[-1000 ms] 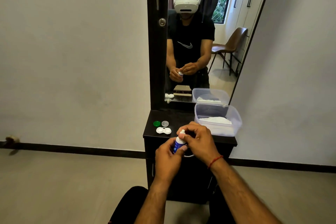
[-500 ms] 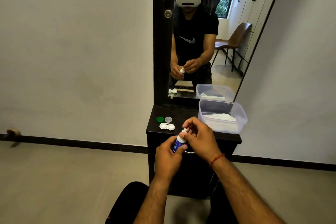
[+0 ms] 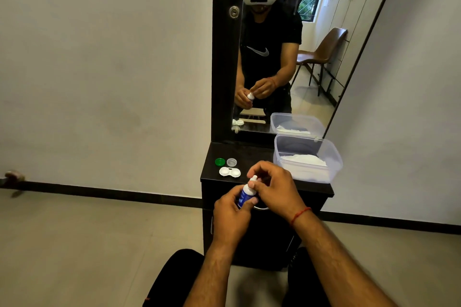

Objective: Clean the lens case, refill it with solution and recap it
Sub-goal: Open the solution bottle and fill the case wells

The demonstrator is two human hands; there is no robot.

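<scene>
Lens case lay uncapped near the worktop's front-left corner.
Green cap and clear cap sat just behind it; of the hands, the left hand gripped the solution bottle above the front edge while the right hand pinched its white tip; a plastic tub stood at the right edge.

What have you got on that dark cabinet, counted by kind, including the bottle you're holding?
Loose caps: 2 (green cap, clear cap)
Lens case: 1
Solution bottle: 1
Plastic tub: 1
Total: 5
</scene>
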